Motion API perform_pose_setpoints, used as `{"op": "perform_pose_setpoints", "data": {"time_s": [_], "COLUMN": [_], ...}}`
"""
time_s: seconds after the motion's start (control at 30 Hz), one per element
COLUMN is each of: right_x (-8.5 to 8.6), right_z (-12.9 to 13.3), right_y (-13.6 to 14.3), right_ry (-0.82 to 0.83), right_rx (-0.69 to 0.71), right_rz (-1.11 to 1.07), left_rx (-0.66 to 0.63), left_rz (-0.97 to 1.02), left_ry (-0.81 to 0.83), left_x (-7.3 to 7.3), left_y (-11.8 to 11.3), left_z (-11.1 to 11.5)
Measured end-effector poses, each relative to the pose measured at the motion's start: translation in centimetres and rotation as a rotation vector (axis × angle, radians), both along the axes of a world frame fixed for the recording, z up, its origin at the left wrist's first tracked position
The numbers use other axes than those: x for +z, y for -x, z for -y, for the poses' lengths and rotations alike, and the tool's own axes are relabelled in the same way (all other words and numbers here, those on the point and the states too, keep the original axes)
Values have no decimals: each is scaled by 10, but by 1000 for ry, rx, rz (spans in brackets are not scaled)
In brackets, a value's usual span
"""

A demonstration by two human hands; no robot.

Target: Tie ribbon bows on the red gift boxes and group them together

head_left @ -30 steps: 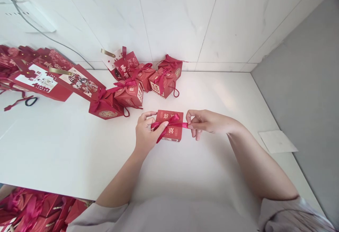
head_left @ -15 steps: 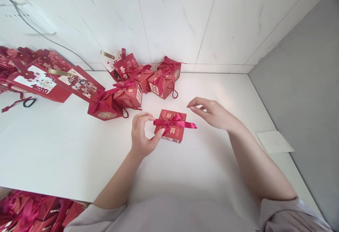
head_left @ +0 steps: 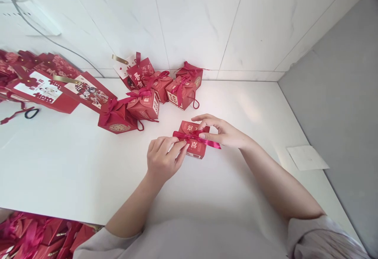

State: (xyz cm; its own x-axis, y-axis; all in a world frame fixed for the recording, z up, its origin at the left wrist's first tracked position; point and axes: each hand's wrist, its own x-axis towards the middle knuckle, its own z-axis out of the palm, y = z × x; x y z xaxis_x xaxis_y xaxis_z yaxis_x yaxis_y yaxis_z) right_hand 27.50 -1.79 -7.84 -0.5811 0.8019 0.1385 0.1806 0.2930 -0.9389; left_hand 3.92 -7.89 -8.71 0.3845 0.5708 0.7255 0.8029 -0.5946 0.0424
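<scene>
A small red box [head_left: 198, 149] with gold characters lies on the white table [head_left: 118, 172], with a magenta ribbon [head_left: 213, 144] tied in a bow across its top. My left hand [head_left: 165, 157] is at the box's left side, its thumb and fingers pinched on the ribbon at the lower left of the bow. From the right, my right hand [head_left: 220, 132] reaches over the box, its thumb and index finger closed on the ribbon's right loop. One ribbon tail sticks out below my right hand.
Several ribboned red boxes [head_left: 143, 104] stand towards the wall. Red gift bags [head_left: 44, 89] are at the far left. Red boxes and ribbons fill a container [head_left: 53, 231] at the lower left. A white sheet [head_left: 307, 157] lies at the right edge.
My right hand has moved left onto the bow and closed on the ribbon. My left hand's fingers have closed together at the ribbon. The ribbon tail on the right now slants lower.
</scene>
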Motion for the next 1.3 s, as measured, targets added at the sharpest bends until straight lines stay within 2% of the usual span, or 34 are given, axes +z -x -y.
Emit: {"op": "perform_pose_setpoints", "data": {"time_s": [0.13,0.27,0.4,0.53,0.77,1.1,1.3], "right_x": [1,3,2,1,-8,-17,-18], "right_z": [1,4,5,6,6,3,4], "right_y": [5,10,13,14,20,21,26], "right_ry": [49,78,96,150,186,251,310], "right_rx": [-2,23,56,36,-11,-23,-70], "right_rz": [-33,-33,-37,-37,-80,-137,-202], "left_rx": [-4,44,88,66,65,-69,-106], "left_rz": [82,119,192,321,346,398,401], "left_ry": [162,313,411,555,650,924,940], "left_x": [-1,-1,4,10,9,13,12], "left_y": [-2,-7,-10,-9,-4,8,10], "left_z": [2,6,8,9,6,-3,-6]}}
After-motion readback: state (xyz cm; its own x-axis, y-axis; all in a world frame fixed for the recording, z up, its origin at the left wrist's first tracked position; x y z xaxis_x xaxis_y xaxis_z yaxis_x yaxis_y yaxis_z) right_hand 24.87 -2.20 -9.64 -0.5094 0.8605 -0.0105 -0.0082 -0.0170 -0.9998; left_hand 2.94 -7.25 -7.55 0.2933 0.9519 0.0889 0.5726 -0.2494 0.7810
